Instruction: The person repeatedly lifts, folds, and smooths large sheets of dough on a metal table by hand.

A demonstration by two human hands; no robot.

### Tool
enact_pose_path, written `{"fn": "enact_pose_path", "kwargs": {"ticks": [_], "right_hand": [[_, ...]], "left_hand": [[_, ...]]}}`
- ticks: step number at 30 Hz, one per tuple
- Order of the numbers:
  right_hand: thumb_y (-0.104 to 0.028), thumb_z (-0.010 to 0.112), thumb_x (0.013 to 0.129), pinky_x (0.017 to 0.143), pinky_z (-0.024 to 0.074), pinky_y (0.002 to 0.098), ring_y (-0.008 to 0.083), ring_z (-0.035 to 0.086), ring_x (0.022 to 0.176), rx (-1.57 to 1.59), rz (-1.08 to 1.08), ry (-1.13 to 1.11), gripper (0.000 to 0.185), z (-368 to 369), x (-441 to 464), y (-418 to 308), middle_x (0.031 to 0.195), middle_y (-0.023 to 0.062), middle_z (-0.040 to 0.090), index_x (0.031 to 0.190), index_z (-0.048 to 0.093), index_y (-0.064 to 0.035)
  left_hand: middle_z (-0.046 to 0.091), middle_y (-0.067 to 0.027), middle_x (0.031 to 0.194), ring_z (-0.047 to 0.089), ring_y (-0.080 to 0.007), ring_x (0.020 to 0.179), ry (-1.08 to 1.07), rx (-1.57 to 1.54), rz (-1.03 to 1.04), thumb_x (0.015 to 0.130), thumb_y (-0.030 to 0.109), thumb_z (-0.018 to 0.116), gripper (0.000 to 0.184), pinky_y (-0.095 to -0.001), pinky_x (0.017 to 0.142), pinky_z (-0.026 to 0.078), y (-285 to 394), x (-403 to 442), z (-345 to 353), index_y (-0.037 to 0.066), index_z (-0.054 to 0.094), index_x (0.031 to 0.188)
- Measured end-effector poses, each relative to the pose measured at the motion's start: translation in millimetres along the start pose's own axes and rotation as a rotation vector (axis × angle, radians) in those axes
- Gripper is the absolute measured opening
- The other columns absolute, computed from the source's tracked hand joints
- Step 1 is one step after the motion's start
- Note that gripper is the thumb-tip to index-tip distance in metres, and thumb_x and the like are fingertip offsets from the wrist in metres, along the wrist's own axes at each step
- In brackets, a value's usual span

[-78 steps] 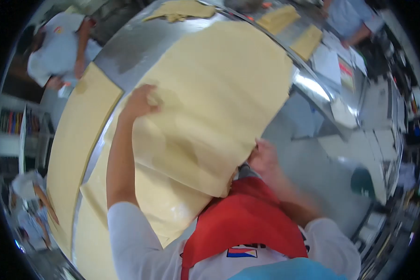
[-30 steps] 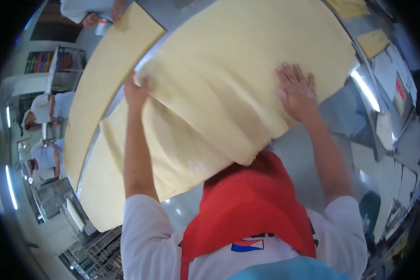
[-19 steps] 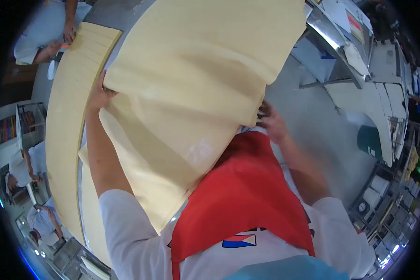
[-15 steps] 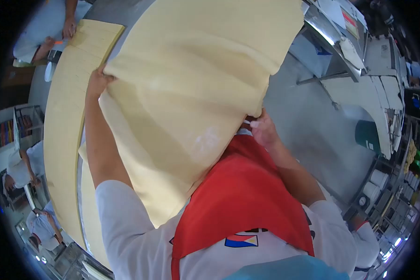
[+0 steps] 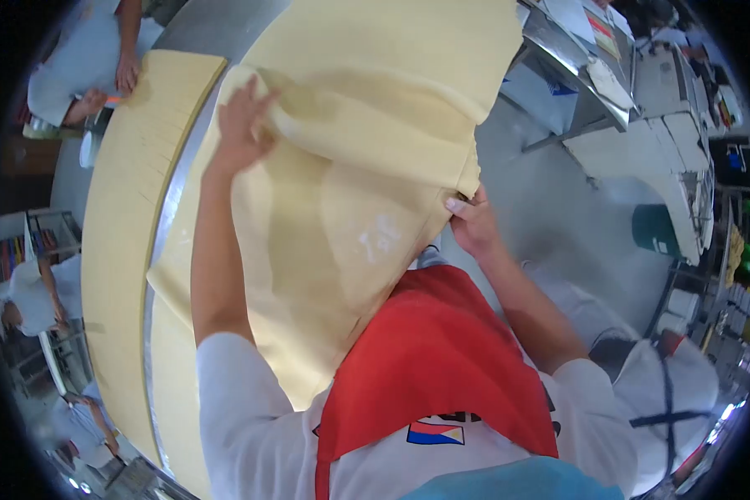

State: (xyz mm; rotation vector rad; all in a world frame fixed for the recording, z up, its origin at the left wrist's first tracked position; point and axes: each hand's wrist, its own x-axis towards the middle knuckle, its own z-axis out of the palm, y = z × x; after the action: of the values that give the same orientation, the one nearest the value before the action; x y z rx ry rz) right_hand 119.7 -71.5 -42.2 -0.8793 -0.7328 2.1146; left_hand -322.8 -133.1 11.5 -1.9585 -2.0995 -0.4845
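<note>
A wide, pale yellow dough sheet (image 5: 375,108) covers the table in front of me, with a raised fold across its middle and whitish flour marks near its right side. My left hand (image 5: 246,125) is over the sheet's left side by the fold, fingers apart and slightly blurred; whether it touches the dough I cannot tell. At the right edge, my right hand (image 5: 475,223) pinches the sheet's border, thumb on top and the other fingers partly hidden beneath.
Left of the sheet lies a long, thick dough slab (image 5: 129,233) on the metal table (image 5: 171,212). A co-worker's hands (image 5: 127,73) are at its far end, one with an orange-handled tool. A metal stand (image 5: 587,75) and green bin (image 5: 654,229) are to the right. Someone in white (image 5: 675,392) stands behind right.
My left hand has let go of the sheet's left edge and moved right, over the dough. My right hand has moved slightly up along the border. A person has come closer at lower right.
</note>
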Motion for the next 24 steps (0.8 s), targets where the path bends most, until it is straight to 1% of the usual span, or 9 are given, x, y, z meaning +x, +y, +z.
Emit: {"fn": "enact_pose_path", "kwargs": {"ticks": [3,6,9,11,14,16,19,22,24], "right_hand": [[0.003,0.067,0.083,0.103,0.0493,0.0418,0.0245,0.059,0.121,-0.117,-0.13,-0.074,0.061,-1,-1,1,0.133,0.01,0.057,0.138,0.045,-0.0068],[0.003,0.069,0.082,0.104,0.0496,0.0448,0.0261,0.057,0.123,-0.064,-0.13,-0.067,0.063,26,1,-9,0.134,0.0107,0.057,0.139,0.044,-0.0085],[0.001,0.07,0.081,0.106,0.0477,0.045,0.0274,0.054,0.127,0.146,0.034,0.037,0.067,35,-5,-5,0.139,0.0114,0.053,0.141,0.043,-0.0098],[0.0,0.07,0.081,0.108,0.0466,0.0451,0.0279,0.052,0.129,0.254,0.163,0.113,0.069,41,-14,1,0.142,0.0118,0.051,0.143,0.042,-0.0105],[-0.003,0.069,0.082,0.108,0.0457,0.046,0.0281,0.052,0.13,0.226,0.066,-0.001,0.067,49,-26,3,0.141,0.012,0.052,0.143,0.042,-0.0093],[-0.004,0.068,0.083,0.108,0.0456,0.0467,0.0281,0.055,0.126,-0.059,-0.104,-0.11,0.063,46,-37,15,0.136,0.0114,0.055,0.141,0.044,-0.0068],[-0.004,0.068,0.085,0.106,0.0472,0.0469,0.0287,0.059,0.12,-0.061,-0.074,-0.088,0.058,53,-25,17,0.13,0.0111,0.059,0.139,0.047,-0.0045],[-0.004,0.067,0.086,0.103,0.0495,0.0451,0.0274,0.061,0.115,0.182,0.184,0.019,0.053,56,-14,13,0.126,0.0106,0.061,0.136,0.049,-0.0035],[-0.005,0.067,0.087,0.101,0.0505,0.044,0.0263,0.061,0.114,0.095,0.153,-0.03,0.052,56,-17,12,0.126,0.0106,0.061,0.136,0.049,-0.0029]], "left_hand": [[0.056,-0.0034,0.136,0.046,-0.0313,0.132,-0.106,0.05,0.165,0.064,0.036,0.086,0.051,-0.0625,0.115,0.023,54,10,-24,0.023,0.071,0.111],[0.058,0.0012,0.133,0.046,-0.0294,0.132,-0.263,0.149,0.081,0.06,0.045,0.087,0.056,-0.0609,0.115,0.023,35,41,-3,0.023,0.072,0.109],[0.062,-0.0049,0.127,0.048,-0.0311,0.13,-0.113,0.102,-0.097,0.06,0.052,0.086,0.061,-0.0568,0.116,0.024,38,49,1,0.018,0.072,0.109],[0.061,-0.0126,0.128,0.048,-0.0351,0.129,0.355,-0.091,-0.352,0.067,0.055,0.083,0.066,-0.0535,0.116,0.025,34,41,15,0.013,0.069,0.115],[0.053,-0.0194,0.138,0.042,-0.039,0.134,0.426,-0.086,-0.587,0.074,0.057,0.076,0.072,-0.0522,0.116,0.024,-44,2,46,0.008,0.064,0.125],[0.049,-0.0196,0.145,0.038,-0.0411,0.137,0.259,0.223,-0.796,0.077,0.051,0.072,0.069,-0.0514,0.116,0.025,-88,-24,59,0.005,0.063,0.127],[0.048,-0.02,0.146,0.036,-0.0418,0.138,-0.114,0.125,-0.717,0.075,0.047,0.072,0.065,-0.0506,0.117,0.023,-82,-10,24,0.004,0.065,0.124],[0.061,-0.0194,0.132,0.051,-0.0382,0.127,-0.172,0.104,-0.677,0.072,0.041,0.074,0.056,-0.0468,0.109,0.037,-93,13,13,0.005,0.07,0.115],[0.07,-0.0164,0.108,0.066,-0.0273,0.097,-0.287,-0.319,-0.787,0.073,0.035,0.077,0.054,-0.037,0.094,0.049,-99,22,1,0.002,0.068,0.115]]}}
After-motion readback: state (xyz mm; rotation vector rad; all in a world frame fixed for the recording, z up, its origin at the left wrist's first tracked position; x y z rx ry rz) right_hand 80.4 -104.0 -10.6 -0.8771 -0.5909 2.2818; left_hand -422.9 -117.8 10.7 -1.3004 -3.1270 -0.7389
